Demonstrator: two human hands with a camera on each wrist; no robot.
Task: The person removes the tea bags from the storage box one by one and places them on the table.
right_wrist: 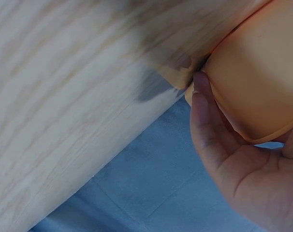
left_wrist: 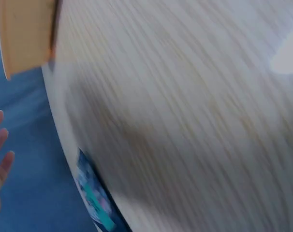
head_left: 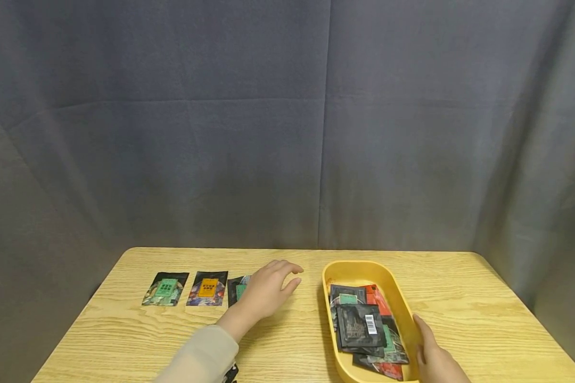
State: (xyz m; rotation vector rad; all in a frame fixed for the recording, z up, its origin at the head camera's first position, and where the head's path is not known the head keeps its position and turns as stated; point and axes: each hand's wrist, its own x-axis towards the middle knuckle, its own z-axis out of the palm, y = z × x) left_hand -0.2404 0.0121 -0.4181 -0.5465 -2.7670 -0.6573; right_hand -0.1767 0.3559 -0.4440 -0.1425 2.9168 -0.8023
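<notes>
My left hand (head_left: 267, 289) hovers over the table between a row of sachets and a yellow tray (head_left: 356, 269). Its fingers are bent loosely, with nothing held. Partly behind that hand lies a dark sachet with a green label (head_left: 233, 291). Farther left are a sachet with an orange label (head_left: 207, 289) and one with a green label (head_left: 166, 289), both flat and face up. My right hand (head_left: 440, 361) grips the tray's right side, the fingers (right_wrist: 207, 128) along the outer wall. Inside the tray, a black sachet with a barcode (head_left: 359, 327) overlaps several others, some green-labelled, some red.
The wooden table (head_left: 469, 303) has rounded far corners. A grey curtain (head_left: 249, 159) hangs right behind its far edge. Below the left sleeve (head_left: 203, 354), a small black-and-white item (head_left: 231, 373) shows in part.
</notes>
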